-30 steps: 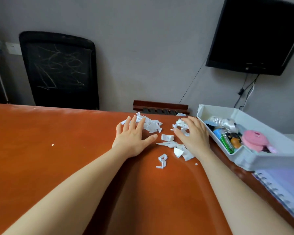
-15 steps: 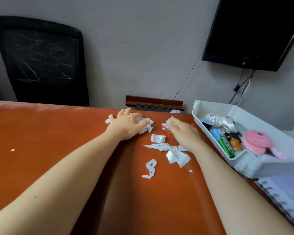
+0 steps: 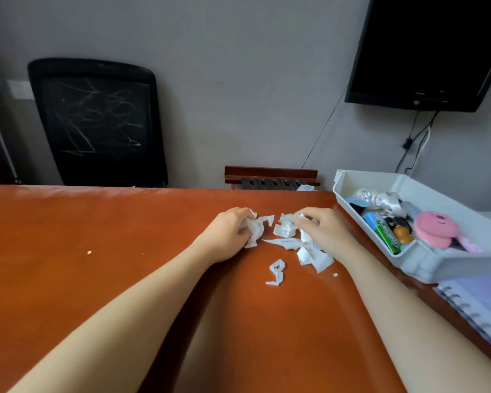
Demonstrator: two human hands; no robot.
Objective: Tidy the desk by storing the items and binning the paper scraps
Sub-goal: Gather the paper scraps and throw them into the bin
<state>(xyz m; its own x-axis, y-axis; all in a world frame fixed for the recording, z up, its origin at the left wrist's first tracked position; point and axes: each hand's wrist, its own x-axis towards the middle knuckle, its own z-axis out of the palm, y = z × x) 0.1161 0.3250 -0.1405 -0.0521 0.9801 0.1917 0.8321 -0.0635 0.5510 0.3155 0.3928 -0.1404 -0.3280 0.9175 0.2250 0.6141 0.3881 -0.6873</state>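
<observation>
White paper scraps [image 3: 288, 241] lie in a loose pile on the orange-brown desk [image 3: 97, 273], near its far edge. My left hand [image 3: 227, 236] curls its fingers round a bunch of scraps at the pile's left side. My right hand [image 3: 323, 234] curls over the scraps on the right and pinches some near its fingertips. One twisted scrap [image 3: 277, 272] lies apart, nearer to me, and a tiny bit [image 3: 335, 275] sits by my right forearm. A white storage tray [image 3: 425, 262] at the right holds several small items, among them a pink round case [image 3: 437, 231] and a green pack [image 3: 387, 239].
A spiral notebook [image 3: 479, 304] lies at the desk's right edge, in front of the tray. Small white crumbs [image 3: 89, 252] dot the left part of the desk. Behind the desk stand a black mesh chair [image 3: 97, 123] and a wooden chair back [image 3: 271, 174]; a dark monitor [image 3: 428, 49] hangs on the wall.
Both hands went from lying flat over the scraps to curling round them, drawing the far scraps closer together. The camera view shifted slightly.
</observation>
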